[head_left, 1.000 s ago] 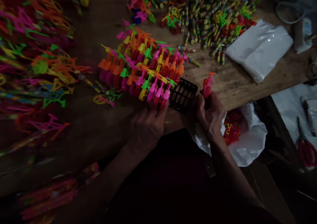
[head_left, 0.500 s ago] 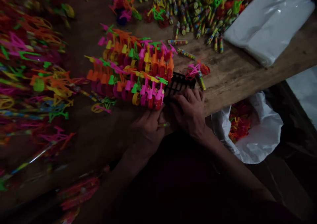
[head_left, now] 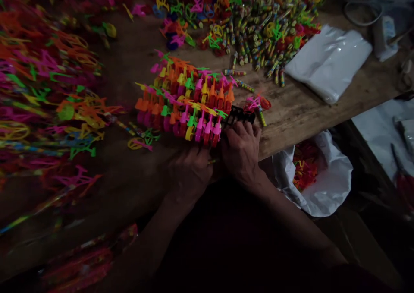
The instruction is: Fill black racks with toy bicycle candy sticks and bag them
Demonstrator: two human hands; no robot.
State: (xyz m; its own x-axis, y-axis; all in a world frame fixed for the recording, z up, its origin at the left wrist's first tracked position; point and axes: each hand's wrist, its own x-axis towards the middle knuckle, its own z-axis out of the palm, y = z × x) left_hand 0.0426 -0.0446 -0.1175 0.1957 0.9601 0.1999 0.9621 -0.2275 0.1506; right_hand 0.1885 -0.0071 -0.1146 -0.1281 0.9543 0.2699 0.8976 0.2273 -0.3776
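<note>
The left hand [head_left: 190, 172] and the right hand [head_left: 241, 152] are both gripping the near edge of a black grid tray [head_left: 241, 114], fingers curled over it, at the front edge of the wooden table [head_left: 307, 107]. Rows of bright plastic toys [head_left: 187, 99] are standing upright in the tray, filling all but its right end. One loose pink and red toy [head_left: 257, 103] is lying just beside that end. A white bag [head_left: 326, 189] is hanging below the table edge

Small toy-assembly workshop: wooden workbench [head_left: 307, 107] heaped with bright plastic toy parts [head_left: 48, 90], stacked plastic bags [head_left: 328, 62].
</note>
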